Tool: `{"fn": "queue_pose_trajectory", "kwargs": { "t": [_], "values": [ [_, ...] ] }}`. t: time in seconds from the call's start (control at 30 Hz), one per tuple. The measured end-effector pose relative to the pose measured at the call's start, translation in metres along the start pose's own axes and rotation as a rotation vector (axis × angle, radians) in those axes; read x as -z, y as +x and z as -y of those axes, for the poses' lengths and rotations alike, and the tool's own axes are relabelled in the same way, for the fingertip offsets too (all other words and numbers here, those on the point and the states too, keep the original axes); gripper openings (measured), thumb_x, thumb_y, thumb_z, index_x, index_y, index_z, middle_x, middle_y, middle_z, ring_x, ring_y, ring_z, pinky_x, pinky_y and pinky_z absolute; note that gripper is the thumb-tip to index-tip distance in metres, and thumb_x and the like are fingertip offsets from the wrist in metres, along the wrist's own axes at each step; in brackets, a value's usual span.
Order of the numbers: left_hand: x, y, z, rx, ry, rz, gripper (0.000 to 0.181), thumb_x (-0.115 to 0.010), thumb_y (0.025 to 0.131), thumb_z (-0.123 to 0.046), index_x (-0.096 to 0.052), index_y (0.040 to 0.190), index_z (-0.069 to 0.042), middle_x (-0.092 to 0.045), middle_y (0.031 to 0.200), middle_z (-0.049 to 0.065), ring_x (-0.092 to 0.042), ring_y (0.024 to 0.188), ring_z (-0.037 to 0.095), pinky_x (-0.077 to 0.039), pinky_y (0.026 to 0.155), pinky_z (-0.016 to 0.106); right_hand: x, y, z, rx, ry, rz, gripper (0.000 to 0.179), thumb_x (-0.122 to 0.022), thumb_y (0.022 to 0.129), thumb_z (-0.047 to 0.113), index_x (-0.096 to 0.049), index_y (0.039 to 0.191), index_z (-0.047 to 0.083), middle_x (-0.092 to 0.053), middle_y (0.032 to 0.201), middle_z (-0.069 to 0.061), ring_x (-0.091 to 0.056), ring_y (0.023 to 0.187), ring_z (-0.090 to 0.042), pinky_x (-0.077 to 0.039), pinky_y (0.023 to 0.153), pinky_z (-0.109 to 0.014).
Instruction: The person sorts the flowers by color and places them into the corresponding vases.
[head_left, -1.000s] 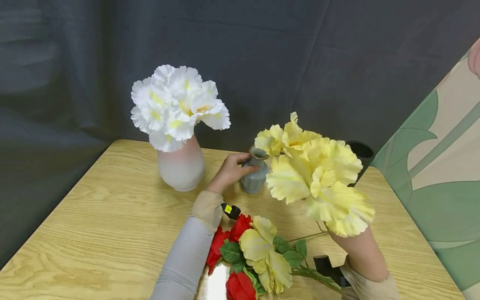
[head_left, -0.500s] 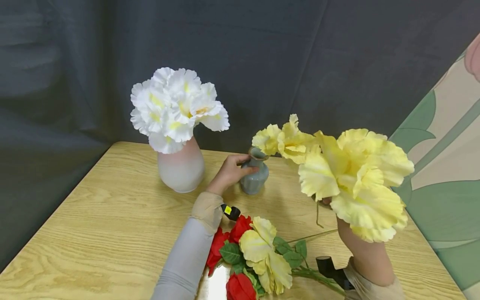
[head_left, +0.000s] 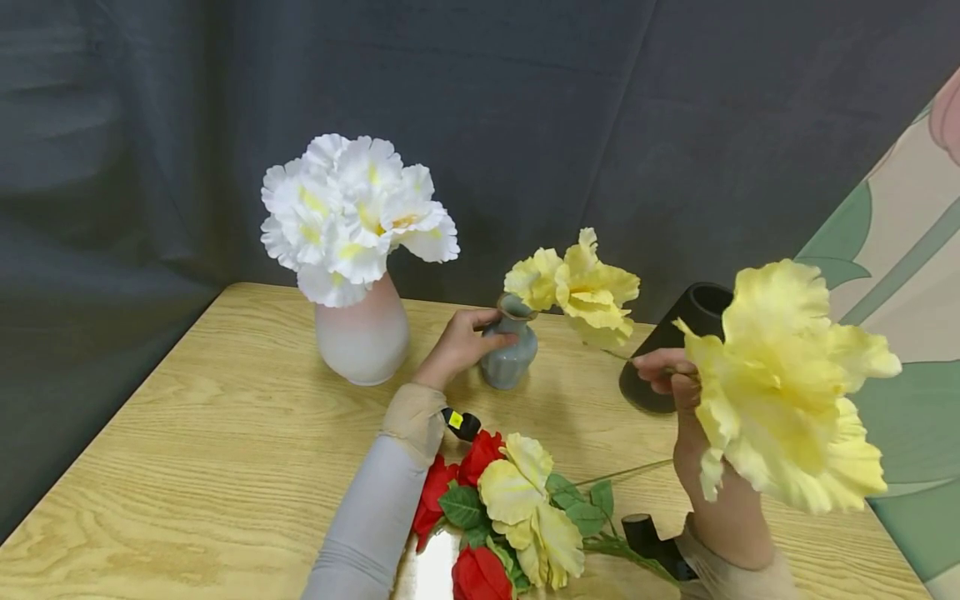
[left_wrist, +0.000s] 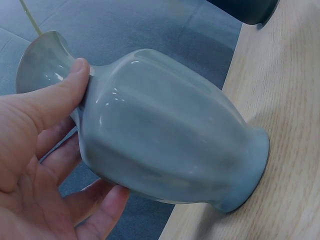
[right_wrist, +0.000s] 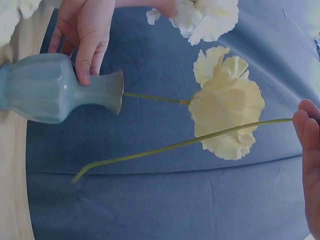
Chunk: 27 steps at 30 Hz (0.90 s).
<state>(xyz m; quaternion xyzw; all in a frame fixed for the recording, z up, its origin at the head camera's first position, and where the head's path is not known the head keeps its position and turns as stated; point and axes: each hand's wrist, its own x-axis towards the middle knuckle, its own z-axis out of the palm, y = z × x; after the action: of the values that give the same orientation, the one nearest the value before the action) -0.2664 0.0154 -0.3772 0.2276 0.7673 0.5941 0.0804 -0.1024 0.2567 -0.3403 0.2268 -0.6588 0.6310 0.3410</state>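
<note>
Three yellow flowers (head_left: pixel 783 392) I counted: one leaned from the grey-blue vase (head_left: pixel 508 360), its neck (right_wrist: pixel 104 94) gripped by the left hand (head_left: pixel 463 343); one lay beside three red flowers (head_left: pixel 483 455); the right hand (head_left: pixel 693 425) pinched the third's stem (right_wrist: pixel 225 132), its bent tip (right_wrist: pixel 83 172) clear only in the right wrist view.

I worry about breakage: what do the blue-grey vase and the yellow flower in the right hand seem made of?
The blue-grey vase looks like glazed ceramic: smooth, with glossy highlights. The yellow flower in the right hand is probably matte fabric, its petals thin and ruffled; plastic remains possible.
</note>
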Motion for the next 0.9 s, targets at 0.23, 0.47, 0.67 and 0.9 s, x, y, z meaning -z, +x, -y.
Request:
{"fn": "queue_pose_trajectory", "kwargs": {
  "t": [0.23, 0.47, 0.67, 0.9],
  "values": [
    [0.0, 0.0, 0.0, 0.007, 0.001, 0.002, 0.041, -0.077, 0.088, -0.014, -0.069, 0.127, -0.007, -0.066, 0.132, 0.01, -0.058, 0.126, 0.026, -0.049, 0.105, 0.041, -0.04, 0.007, 0.055, 0.115, -0.122, -0.061, 0.023, -0.049, 0.103, 0.008, -0.072, 0.103, 0.006, -0.076, 0.096, 0.008, -0.071, 0.091, -0.003, -0.053, 0.081, -0.013],
    [0.0, -0.001, -0.001, 0.01, 0.001, 0.004, 0.041, -0.077, 0.088, -0.016, -0.068, 0.128, -0.008, -0.066, 0.132, 0.009, -0.059, 0.126, 0.026, -0.049, 0.105, 0.042, -0.05, 0.002, 0.062, 0.259, 0.077, -0.125, 0.014, -0.052, 0.099, -0.001, -0.052, 0.104, -0.015, -0.076, 0.098, -0.015, -0.074, 0.092, -0.02, -0.056, 0.083, -0.022],
    [0.001, -0.001, 0.0, 0.013, 0.001, 0.007, 0.042, -0.076, 0.089, -0.017, -0.068, 0.129, -0.009, -0.065, 0.134, 0.009, -0.058, 0.127, 0.026, -0.049, 0.105, 0.042, -0.061, 0.002, 0.073, 0.257, 0.135, -0.149, 0.016, -0.056, 0.098, 0.002, -0.051, 0.102, -0.013, -0.076, 0.097, -0.017, -0.074, 0.091, -0.022, -0.056, 0.082, -0.023],
    [0.0, -0.001, -0.002, 0.005, 0.006, 0.014, 0.041, -0.076, 0.089, -0.016, -0.068, 0.128, -0.007, -0.065, 0.135, 0.01, -0.056, 0.129, 0.028, -0.048, 0.106, 0.044, -0.068, 0.001, 0.077, 0.299, 0.197, -0.17, 0.018, -0.059, 0.097, 0.002, -0.051, 0.099, -0.014, -0.076, 0.094, -0.019, -0.075, 0.089, -0.023, -0.058, 0.082, -0.024]
  ]
}}
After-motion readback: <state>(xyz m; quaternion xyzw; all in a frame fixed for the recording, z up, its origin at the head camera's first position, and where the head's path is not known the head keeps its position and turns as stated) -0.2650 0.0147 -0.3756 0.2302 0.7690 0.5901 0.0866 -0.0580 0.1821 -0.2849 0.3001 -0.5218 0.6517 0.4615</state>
